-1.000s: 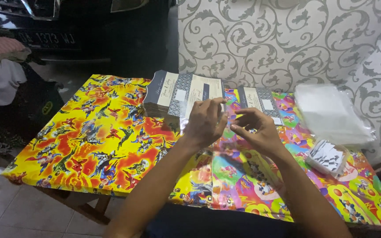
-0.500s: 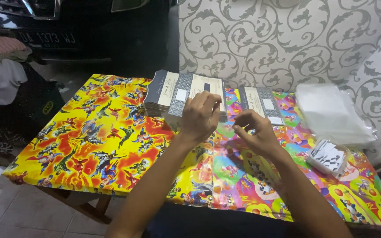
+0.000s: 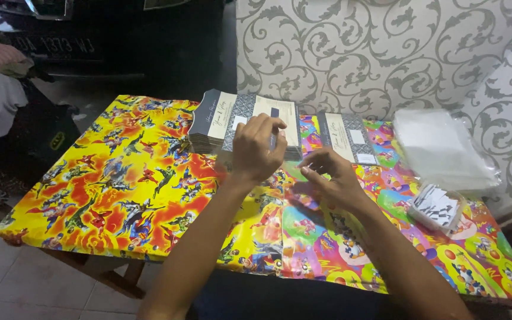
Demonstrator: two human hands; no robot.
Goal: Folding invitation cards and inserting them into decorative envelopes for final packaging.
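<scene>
The stack of cards (image 3: 241, 124), dark grey with cream panels, lies near the far edge of the table (image 3: 120, 195), about midway along it, on a bright cover printed with cartoon figures, yellow and red on the left half and many-coloured on the right. The left hand (image 3: 257, 148) rests over the stack's right end with its fingers curled, thumb and fingertips pinched on a small dark strip at the top card; whether it grips the card itself cannot be told. The right hand (image 3: 330, 175) lies just beside it, nearer the front edge, palm down on the cover, fingers loosely bent and pointing left towards the other hand; it looks to hold nothing, though its underside is hidden. A second, smaller pile of the same cards (image 3: 348, 137) lies just to the right of the first, also by the far edge and apart from both hands. Further right, at the far right corner, sits a heap of clear plastic sleeves (image 3: 442, 148), and in front of it, near the right edge, a small clear bag of black-and-white slips (image 3: 437, 207). Behind the table stands a wall with grey scroll patterns (image 3: 374, 53).
</scene>
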